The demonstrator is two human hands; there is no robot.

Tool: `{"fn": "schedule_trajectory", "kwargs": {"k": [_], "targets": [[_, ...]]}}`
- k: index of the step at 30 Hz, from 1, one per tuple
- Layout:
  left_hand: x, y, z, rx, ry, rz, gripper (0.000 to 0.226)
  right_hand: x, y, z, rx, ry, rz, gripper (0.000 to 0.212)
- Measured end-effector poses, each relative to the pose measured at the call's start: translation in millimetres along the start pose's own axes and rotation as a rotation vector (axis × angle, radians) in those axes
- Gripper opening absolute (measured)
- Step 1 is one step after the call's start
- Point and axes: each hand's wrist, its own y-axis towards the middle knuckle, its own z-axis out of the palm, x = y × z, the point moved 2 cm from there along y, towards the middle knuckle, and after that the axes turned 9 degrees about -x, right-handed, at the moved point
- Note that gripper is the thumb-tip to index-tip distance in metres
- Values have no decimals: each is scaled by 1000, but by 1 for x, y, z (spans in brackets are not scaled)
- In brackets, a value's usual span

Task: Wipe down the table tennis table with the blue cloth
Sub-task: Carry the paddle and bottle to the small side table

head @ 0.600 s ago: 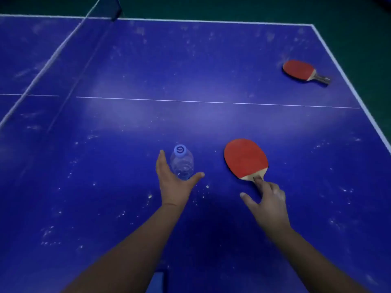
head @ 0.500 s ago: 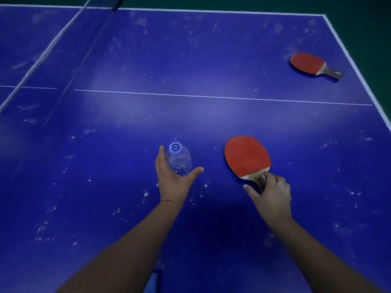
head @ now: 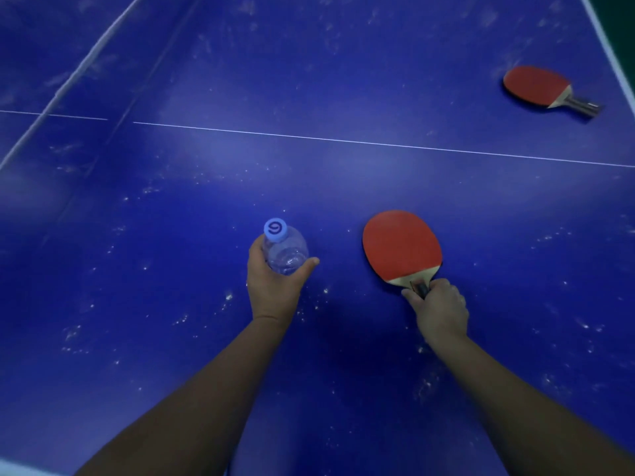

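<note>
Item one: a clear plastic bottle [head: 287, 251] with a pale blue cap [head: 275, 229], standing on the table tennis table [head: 343, 80]. My left hand [head: 273, 286] wraps it from the near side, thumb on the right of the body, fingers curled round the left. The walls are see-through and crinkled; whether any liquid is inside I cannot tell from above.

Item two: a red-faced paddle [head: 401, 248], lying flat just right of the bottle, blade pointing away from me. My right hand [head: 441, 309] grips its dark handle, fingers curled over it, thumb on the left side.

Item three: a second red paddle [head: 536, 85], lying flat near the far right edge of the table, handle pointing right, well apart from both hands.

Item four: the table surface itself, deep blue, with a thin white line crossing it between the two paddles, and the net [head: 86, 63] running along the left. White specks and dusty smears are scattered over it, thickest around the bottle and my forearms.

The blue cloth: not visible.
</note>
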Motion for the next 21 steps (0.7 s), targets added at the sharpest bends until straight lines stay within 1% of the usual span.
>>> {"fn": "schedule_trajectory", "kwargs": {"k": [5, 7, 9, 14, 17, 21], "targets": [[-6, -27, -5, 7, 1, -2, 81, -4, -4, -3, 120, 107, 71, 31], [-9, -40, -8, 24, -12, -4, 81, -11, -11, -7, 144, 147, 61, 28], [-12, -57, -13, 45, -11, 3, 78, -21, -23, -16, 151, 169, 38, 28], [-18, -113, -21, 111, 8, 25, 72, -64, -69, -44, 105, 195, 18, 32], [-22, -154, -24, 177, 15, 31, 71, -102, -102, -60, 60, 205, 43, 35], [-24, -217, -29, 256, 22, 38, 74, -165, -149, -79, 17, 161, 69, 36]]}}
